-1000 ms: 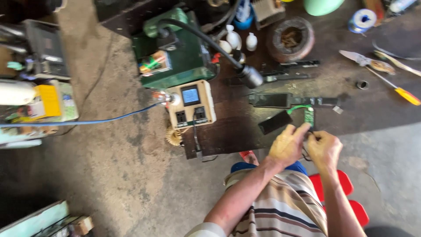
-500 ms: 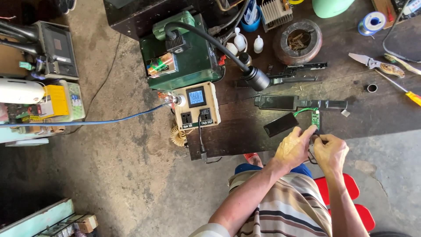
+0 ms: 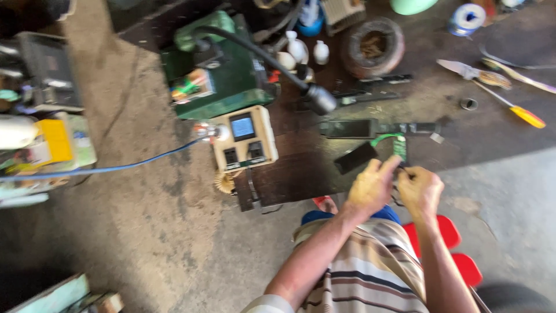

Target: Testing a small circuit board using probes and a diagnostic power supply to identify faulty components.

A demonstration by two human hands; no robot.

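Green circuit board, small, flat and rectangular, stands at the near edge of the dark wooden workboard, and my left hand pinches its lower end with the fingertips while my right hand is clenched just beside it. A flat black rectangular piece lies just left of my fingers. Rough bare concrete floor lies to the right of my hands.

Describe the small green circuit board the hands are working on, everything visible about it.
The green circuit board is a small, narrow rectangle standing roughly upright in the picture, over the dark work surface. A green wire arcs off its top toward a flat black piece. The left hand reaches its fingers to the board's lower edge; the right hand is close beside it. Blur hides any components.
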